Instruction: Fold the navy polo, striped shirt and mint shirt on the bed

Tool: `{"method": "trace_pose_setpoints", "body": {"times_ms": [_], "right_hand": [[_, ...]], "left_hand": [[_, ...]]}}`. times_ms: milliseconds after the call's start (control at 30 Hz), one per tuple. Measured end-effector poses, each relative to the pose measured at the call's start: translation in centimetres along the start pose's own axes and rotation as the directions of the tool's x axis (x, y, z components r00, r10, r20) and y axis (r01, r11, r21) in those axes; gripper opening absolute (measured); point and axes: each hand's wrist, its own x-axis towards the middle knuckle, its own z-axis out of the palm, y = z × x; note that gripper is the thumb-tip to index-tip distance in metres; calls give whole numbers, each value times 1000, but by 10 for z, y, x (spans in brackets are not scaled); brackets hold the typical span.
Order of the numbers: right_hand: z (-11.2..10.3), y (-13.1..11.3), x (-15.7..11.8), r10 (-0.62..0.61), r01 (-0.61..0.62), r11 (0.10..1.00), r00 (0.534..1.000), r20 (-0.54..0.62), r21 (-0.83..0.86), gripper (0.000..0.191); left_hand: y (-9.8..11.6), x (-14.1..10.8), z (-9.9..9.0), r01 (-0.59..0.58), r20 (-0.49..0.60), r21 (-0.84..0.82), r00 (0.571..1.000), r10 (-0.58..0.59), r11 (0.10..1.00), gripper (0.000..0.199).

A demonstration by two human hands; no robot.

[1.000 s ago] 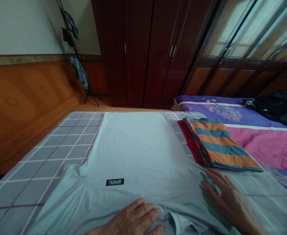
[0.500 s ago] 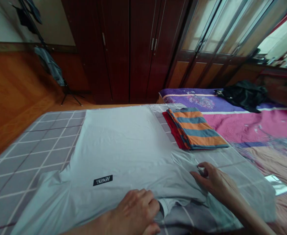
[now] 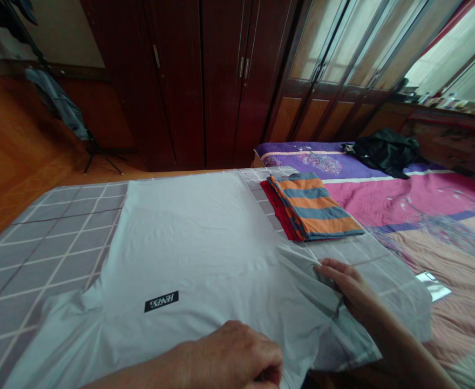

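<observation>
A pale grey-white T-shirt (image 3: 189, 227) lies spread over a checked grey bedspread, its hem at the far side and a small black label print (image 3: 161, 301) on the near part. My right hand (image 3: 348, 286) pinches cloth of the shirt's right sleeve between thumb and fingers, pulling folds into it. At the near edge of the shirt, my left hand (image 3: 241, 354) is closed, with its fingers curled down around the cloth by the neck. The fingertips of that hand are mostly hidden.
Folded clothes, an orange-and-grey striped one (image 3: 322, 208) over a red one (image 3: 280, 210), lie right of the shirt. A phone (image 3: 434, 286) rests on the pink and purple bedding at right, with a dark garment (image 3: 383, 151) farther back. A wardrobe (image 3: 221, 81) stands behind.
My right hand has drawn the sleeve outward and straighter. My left hand has shifted slightly right and nearer me, and the collar no longer shows beside it. The view has turned slightly right.
</observation>
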Motion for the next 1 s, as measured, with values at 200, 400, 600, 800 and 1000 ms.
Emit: {"method": "trace_pose_setpoints", "body": {"times_ms": [200,400,600,800,1000], "right_hand": [[-5,-3,-4,-1,4,991,1000,-25,137,55],[22,-23,-12,-404,369,904,903,-146,-217,40],[75,-45,-47,-682,846,299,513,522,-441,41],[53,-23,-45,-621,716,304,649,440,-628,25],[25,4,-52,-475,660,190,710,520,-727,32]], "left_hand": [[-13,21,1,-106,-130,96,984,118,990,28],[-29,31,15,-109,-130,-4,986,107,994,33],[-26,14,-3,-99,-67,-152,994,90,983,30],[-37,6,-33,26,-351,-52,936,-42,998,16],[-76,16,-27,249,-602,278,798,-34,928,36]]}}
